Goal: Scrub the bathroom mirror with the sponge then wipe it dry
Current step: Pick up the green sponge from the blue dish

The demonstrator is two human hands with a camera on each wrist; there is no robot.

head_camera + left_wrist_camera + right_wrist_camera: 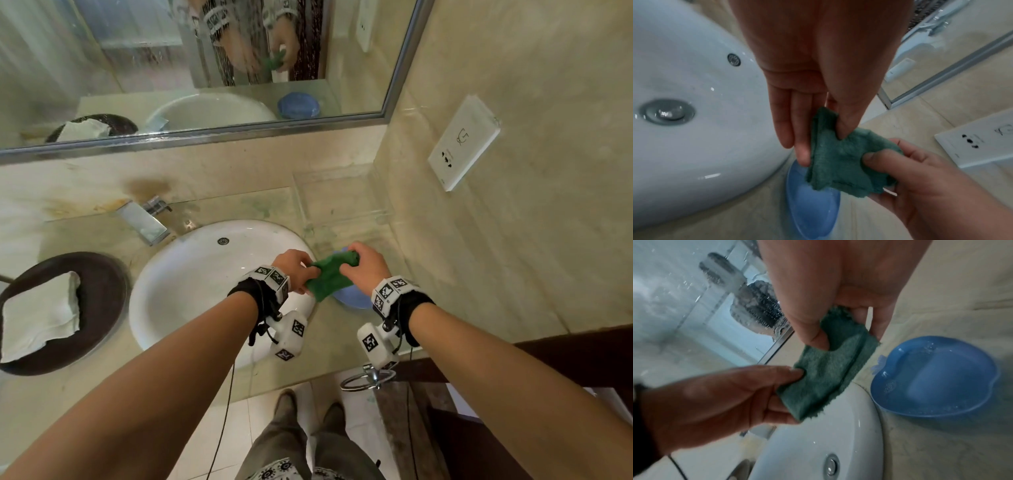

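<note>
- Right now both hands share one job: left hand (pixel 294 269) pinches the near-left end of the sponge (pixel 330 275), thumb on top, fingers under; right hand (pixel 364 265) pinches the far-right end, fingers curled over it.
- Sponge = thin green pad, folded and a bit frayed at the edges, held in the air betw. the two hands, above the seam where the sink (pixel 178 284) rim meets the blue dish (pixel 352 299).
- Step, as I read it: folding or wringing the pad before it goes up to the mirror (pixel 137 68).
- To do it well: fold flat so a broad face meets the glass, squeeze excess over the dish or sink, not the counter (pixel 260 205); then pass it to one hand w/ a firm full-finger hold, since a two-corner pinch won't push hard enough.
- Dish, just under and right of the hands, looks to hold soapy water w/ bubbles at the edge; easy to tip if the right wrist drops.
- Far left of the hands: folded white cloth (pixel 41 315) on a dark round tray (pixel 102 291), prob. for the drying pass. Well apart from both hands.
- Ahead-left of the left hand: tap (pixel 145 221) at the back of the sink.
- Above and ahead: mirror glass shows streaks and droplets.
- Ahead-right of the right hand: clear tray (pixel 342 198) on the counter; further right, a wall socket (pixel 462 142).
- Counter is pale stone w/ green-brown stains near the tap and dish.
</note>
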